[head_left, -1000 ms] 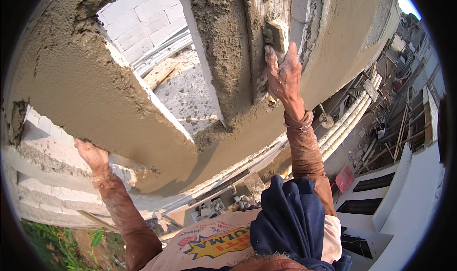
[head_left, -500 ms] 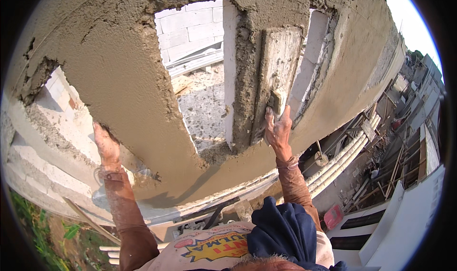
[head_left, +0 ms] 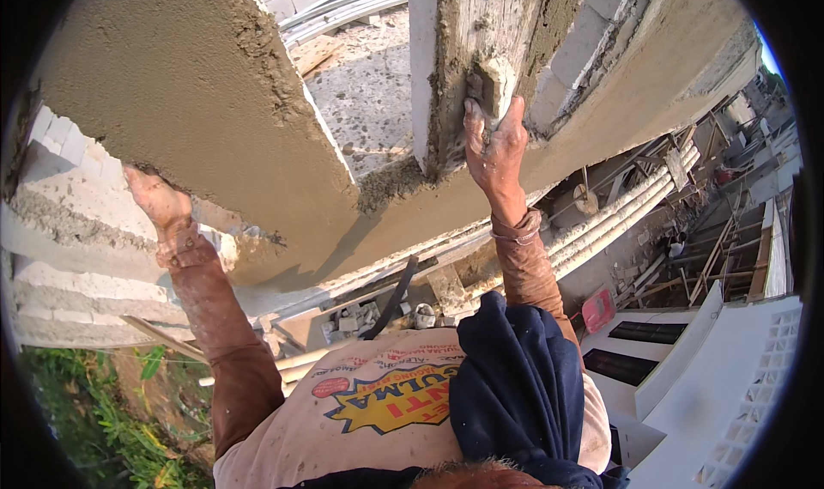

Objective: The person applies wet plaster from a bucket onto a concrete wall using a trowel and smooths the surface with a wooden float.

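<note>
My right hand is closed around the handle of a long wooden float, whose board is smeared with mortar. The float lies lengthwise on a narrow mortar-covered pillar between two wall openings; its far end is cut off by the picture's top edge. On the left, my left hand grips the edge of the plastered wall at another opening, its fingertips hidden. Wet grey-brown plaster covers the wall, rough along the opening's rim and smoother below.
Pale blocks and planks show through the middle opening. Bamboo poles run beside the wall at the right. Below lie rubble, a red container and green plants. A white building stands at the lower right.
The view has shifted, so the wall sits higher in the picture. The float has moved slightly left across the pillar, showing mortar on its right. My left hand stays at the wall edge.
</note>
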A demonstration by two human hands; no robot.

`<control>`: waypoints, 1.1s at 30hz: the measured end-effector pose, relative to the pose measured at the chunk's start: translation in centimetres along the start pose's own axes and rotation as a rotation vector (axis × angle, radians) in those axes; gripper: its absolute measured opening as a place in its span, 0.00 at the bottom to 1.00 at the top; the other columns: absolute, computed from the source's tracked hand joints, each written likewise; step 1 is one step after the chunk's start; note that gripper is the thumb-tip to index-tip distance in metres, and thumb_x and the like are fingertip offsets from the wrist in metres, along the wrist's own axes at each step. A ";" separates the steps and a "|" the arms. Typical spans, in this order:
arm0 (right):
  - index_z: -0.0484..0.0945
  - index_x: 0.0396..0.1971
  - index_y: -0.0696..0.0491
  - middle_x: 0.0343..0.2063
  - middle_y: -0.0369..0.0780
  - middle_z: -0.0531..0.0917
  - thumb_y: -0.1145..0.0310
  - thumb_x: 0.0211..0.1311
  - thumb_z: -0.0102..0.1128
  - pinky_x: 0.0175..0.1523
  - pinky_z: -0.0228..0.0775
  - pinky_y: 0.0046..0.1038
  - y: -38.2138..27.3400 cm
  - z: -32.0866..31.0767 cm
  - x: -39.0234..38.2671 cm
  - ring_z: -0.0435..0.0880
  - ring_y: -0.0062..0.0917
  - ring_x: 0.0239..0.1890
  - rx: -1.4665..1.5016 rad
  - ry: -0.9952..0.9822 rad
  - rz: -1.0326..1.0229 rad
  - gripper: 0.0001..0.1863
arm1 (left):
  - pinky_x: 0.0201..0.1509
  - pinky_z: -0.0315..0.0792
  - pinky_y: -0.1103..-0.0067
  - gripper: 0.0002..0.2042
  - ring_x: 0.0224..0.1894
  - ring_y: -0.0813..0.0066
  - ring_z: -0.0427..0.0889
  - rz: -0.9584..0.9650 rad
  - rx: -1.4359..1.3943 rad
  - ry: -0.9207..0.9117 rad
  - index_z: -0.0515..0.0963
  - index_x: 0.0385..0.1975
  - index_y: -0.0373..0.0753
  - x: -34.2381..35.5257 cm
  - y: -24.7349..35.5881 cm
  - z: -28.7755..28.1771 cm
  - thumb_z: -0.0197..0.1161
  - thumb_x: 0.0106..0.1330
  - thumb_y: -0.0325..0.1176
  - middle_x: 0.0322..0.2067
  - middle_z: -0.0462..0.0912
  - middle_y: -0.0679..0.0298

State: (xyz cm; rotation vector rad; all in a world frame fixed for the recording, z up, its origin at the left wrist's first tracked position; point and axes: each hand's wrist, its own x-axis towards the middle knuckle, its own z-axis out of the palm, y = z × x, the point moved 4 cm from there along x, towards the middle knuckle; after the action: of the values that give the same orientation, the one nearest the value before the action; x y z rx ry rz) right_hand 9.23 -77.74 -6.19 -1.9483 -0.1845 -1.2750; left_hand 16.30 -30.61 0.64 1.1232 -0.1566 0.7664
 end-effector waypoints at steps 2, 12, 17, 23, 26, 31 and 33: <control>0.68 0.48 0.62 0.35 0.52 0.85 0.72 0.68 0.61 0.37 0.77 0.38 3.6 0.6 -7.1 0.87 0.45 0.33 -0.056 -0.077 0.128 0.15 | 0.74 0.61 0.62 0.29 0.70 0.58 0.65 0.052 -0.037 -0.046 0.63 0.72 0.41 0.6 -0.3 -0.5 0.42 0.79 0.54 0.70 0.66 0.59; 0.72 0.50 0.61 0.36 0.51 0.80 0.68 0.69 0.61 0.39 0.74 0.40 6.2 0.6 -8.9 0.83 0.46 0.35 -0.005 0.008 0.252 0.16 | 0.78 0.53 0.66 0.32 0.74 0.62 0.59 0.072 0.040 -0.003 0.56 0.76 0.42 -2.7 2.2 3.2 0.36 0.80 0.58 0.74 0.59 0.62; 0.76 0.39 0.60 0.30 0.46 0.81 0.52 0.72 0.62 0.38 0.73 0.33 -3.4 -4.4 11.8 0.81 0.34 0.31 -0.165 0.191 -0.093 0.22 | 0.76 0.56 0.66 0.34 0.73 0.61 0.61 -0.111 -0.049 -0.033 0.59 0.74 0.43 -0.7 0.8 0.3 0.39 0.78 0.61 0.73 0.61 0.63; 0.74 0.41 0.60 0.29 0.44 0.81 0.49 0.73 0.60 0.38 0.73 0.31 -3.1 -7.8 18.0 0.81 0.28 0.31 -0.282 0.055 -0.108 0.24 | 0.72 0.61 0.64 0.30 0.67 0.61 0.67 0.025 0.080 -0.029 0.66 0.69 0.42 -1.3 1.6 2.6 0.43 0.78 0.57 0.67 0.70 0.62; 0.73 0.45 0.60 0.31 0.44 0.81 0.49 0.73 0.59 0.39 0.73 0.30 -0.5 -5.8 10.5 0.80 0.26 0.32 -0.162 -0.028 0.068 0.25 | 0.71 0.62 0.64 0.29 0.66 0.60 0.68 -0.049 0.070 0.046 0.67 0.68 0.42 -1.4 1.4 2.0 0.44 0.77 0.56 0.67 0.70 0.61; 0.63 0.62 0.69 0.48 0.54 0.81 0.62 0.76 0.54 0.56 0.72 0.37 6.4 0.0 -10.7 0.81 0.38 0.47 0.040 -0.204 0.477 0.28 | 0.72 0.61 0.63 0.30 0.66 0.59 0.67 0.019 0.209 0.129 0.68 0.68 0.42 -1.0 2.2 -0.3 0.43 0.76 0.57 0.68 0.68 0.61; 0.60 0.61 0.75 0.48 0.56 0.82 0.63 0.76 0.54 0.57 0.72 0.38 10.8 2.0 -19.3 0.83 0.42 0.48 0.027 -0.256 0.512 0.30 | 0.73 0.59 0.64 0.30 0.67 0.59 0.66 0.094 0.227 0.102 0.67 0.68 0.42 -0.6 2.4 -0.8 0.43 0.76 0.58 0.68 0.68 0.60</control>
State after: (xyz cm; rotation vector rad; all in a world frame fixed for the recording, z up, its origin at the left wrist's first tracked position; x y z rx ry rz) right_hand 6.82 -78.31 -28.26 -1.9618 0.1635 -0.6881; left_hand 14.19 -29.68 1.77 1.2953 -0.0370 0.9410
